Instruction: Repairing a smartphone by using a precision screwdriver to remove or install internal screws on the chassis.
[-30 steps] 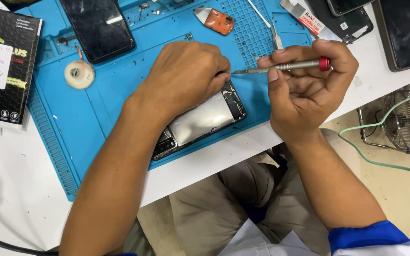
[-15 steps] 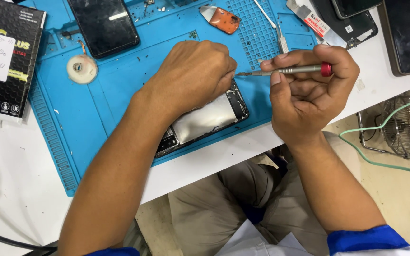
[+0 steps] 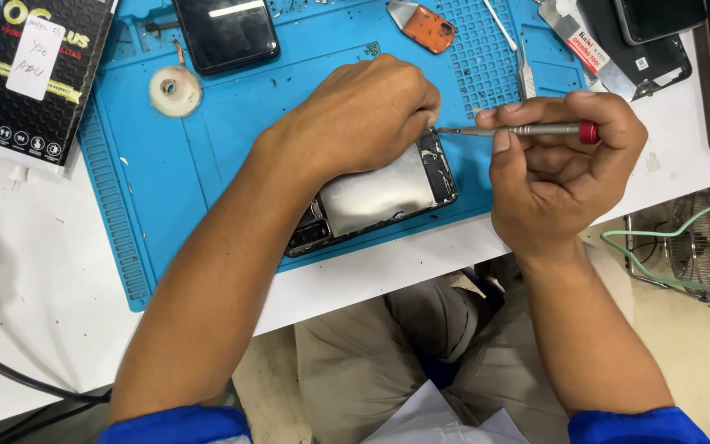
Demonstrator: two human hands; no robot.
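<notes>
An opened phone (image 3: 381, 196) with its back off lies on the blue work mat (image 3: 207, 148), its silver inner plate facing up. My left hand (image 3: 359, 115) rests over the phone's upper part with the fingers curled at its top right corner. My right hand (image 3: 556, 168) grips a thin silver screwdriver with a red cap (image 3: 527, 129), held level. Its tip meets my left fingertips at that corner of the phone.
On the mat lie a dark phone (image 3: 225, 31), a white tape roll (image 3: 175, 90), an orange part (image 3: 427, 26) and tweezers (image 3: 526, 76). A black box (image 3: 39, 74) sits at the left, more phones (image 3: 655, 20) at the right, a small fan (image 3: 704, 247) below the table.
The hands and the screwdriver hold almost the same pose. The view has shifted slightly; the screwdriver tip stays at my left fingertips.
</notes>
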